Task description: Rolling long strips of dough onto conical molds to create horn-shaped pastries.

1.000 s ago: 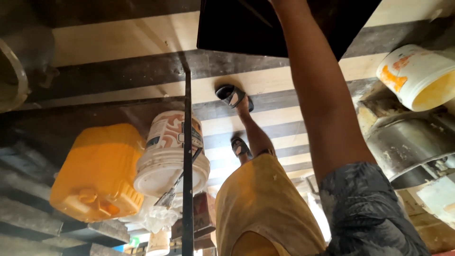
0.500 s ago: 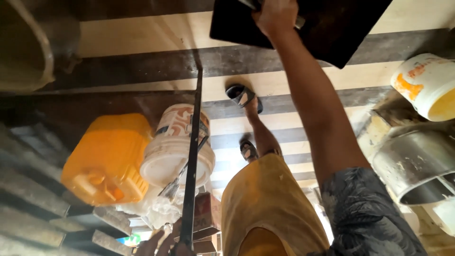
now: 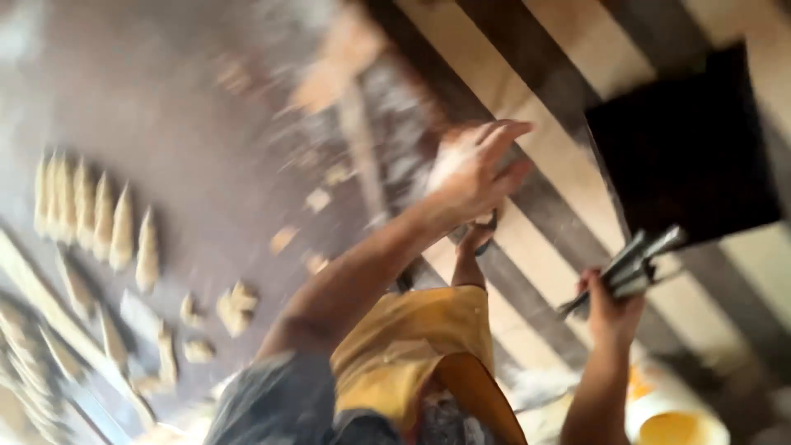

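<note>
Nearest, right hand [image 3: 610, 309], grip clamped on the low end of a bundle of metal strips [image 3: 630, 265], slanting above the striped floor [image 3: 535, 247]. Stiff and thin, probably light, likely slick with flour; best taken nearer the middle to steady the free ends. Farther out, left hand [image 3: 474, 173], floury, grip apart and empty. Beyond, table [image 3: 189, 99] with blurred dough pieces [image 3: 99, 218]; 1 black tray [image 3: 684, 148].

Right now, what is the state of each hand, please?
Left hand: open, fingers spread, floury, holding nothing.
Right hand: closed on a bundle of metal strips.
</note>
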